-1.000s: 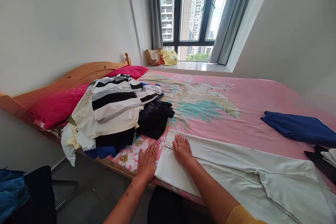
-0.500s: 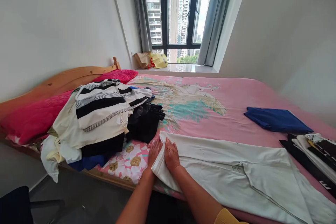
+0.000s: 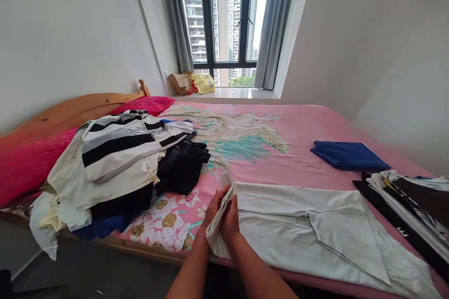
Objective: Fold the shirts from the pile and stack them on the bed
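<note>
A white garment [image 3: 301, 229] lies flat along the near edge of the pink floral bed [image 3: 301, 126]. Its left end is lifted off the sheet between my two hands. My left hand [image 3: 213, 208] is under that raised edge, fingers closed on the cloth. My right hand [image 3: 230, 222] presses the same edge from the other side and grips it. Both forearms reach in from the bottom of the view.
A heap of unfolded clothes [image 3: 115, 163], striped, cream and black, sits at the left by red pillows [image 3: 28, 163]. A folded blue piece [image 3: 349, 155] and a stack of folded clothes [image 3: 410, 196] lie at the right. Bags [image 3: 196, 83] stand on the window sill.
My hands went from lying flat, apart, on the garment's left end to closing together on its edge and lifting it. The camera has swung to the right.
</note>
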{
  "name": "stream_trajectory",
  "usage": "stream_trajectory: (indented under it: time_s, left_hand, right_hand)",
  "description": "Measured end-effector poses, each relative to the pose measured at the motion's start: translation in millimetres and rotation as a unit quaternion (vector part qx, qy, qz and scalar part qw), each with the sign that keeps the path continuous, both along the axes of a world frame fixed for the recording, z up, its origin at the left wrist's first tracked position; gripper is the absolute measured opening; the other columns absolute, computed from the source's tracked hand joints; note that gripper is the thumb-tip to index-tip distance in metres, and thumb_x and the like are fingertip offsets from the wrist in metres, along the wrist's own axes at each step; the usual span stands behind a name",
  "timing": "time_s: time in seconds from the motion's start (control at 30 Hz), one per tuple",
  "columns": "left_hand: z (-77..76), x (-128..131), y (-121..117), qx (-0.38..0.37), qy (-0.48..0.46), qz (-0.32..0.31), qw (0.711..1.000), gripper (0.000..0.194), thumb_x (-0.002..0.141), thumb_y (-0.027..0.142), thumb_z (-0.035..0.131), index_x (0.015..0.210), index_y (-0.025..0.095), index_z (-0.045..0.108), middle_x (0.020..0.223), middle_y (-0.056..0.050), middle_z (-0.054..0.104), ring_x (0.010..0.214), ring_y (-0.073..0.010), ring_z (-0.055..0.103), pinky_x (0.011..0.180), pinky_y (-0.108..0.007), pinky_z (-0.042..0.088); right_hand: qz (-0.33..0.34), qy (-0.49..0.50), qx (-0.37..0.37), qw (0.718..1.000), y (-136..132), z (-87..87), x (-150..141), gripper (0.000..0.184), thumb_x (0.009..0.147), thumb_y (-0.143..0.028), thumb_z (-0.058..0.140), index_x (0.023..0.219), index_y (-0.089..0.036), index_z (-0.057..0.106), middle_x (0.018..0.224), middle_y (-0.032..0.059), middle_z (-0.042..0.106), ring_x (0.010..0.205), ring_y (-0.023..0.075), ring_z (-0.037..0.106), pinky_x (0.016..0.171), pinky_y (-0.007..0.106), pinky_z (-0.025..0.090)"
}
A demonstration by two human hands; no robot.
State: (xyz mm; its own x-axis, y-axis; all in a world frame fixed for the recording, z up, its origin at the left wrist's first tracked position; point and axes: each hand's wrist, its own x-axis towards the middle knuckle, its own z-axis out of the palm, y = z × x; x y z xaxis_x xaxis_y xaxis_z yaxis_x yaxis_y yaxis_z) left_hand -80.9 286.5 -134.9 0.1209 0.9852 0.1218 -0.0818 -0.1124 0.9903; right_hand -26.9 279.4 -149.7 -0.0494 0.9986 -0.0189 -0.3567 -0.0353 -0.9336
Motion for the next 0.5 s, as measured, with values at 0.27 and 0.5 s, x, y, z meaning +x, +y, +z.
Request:
stream_trajectory:
  time_s: [0.27,0.5]
  left_hand:
    - [12.3,29,-10,0.054,0.212,-0.067,0.973,0.043,0.090,0.039,0.037,0.125,0.023,0.056,0.135,-0.003,0.052,0.133,-0.0190,0.035,0.116,-0.044,0.014]
    - [7.0,35,-17,0.112,0.394,-0.100,0.907,0.047,0.093,0.034,0.029,0.136,0.021,0.043,0.143,-0.005,0.041,0.136,-0.0173,0.029,0.115,-0.044,0.017]
  right_hand:
    - [-0.059,0.162,-0.084,0.981,-10,3.5,40,0.070,0.083,-0.059,0.025,0.133,-0.015,0.044,0.125,0.0086,0.058,0.123,0.0190,0.047,0.107,0.038,0.036]
    - [-0.040,0.103,-0.084,0.990,-37,4.5,82,0.055,0.083,-0.055,0.036,0.123,-0.021,0.053,0.122,0.0071,0.059,0.123,0.0196,0.048,0.104,0.039,0.040]
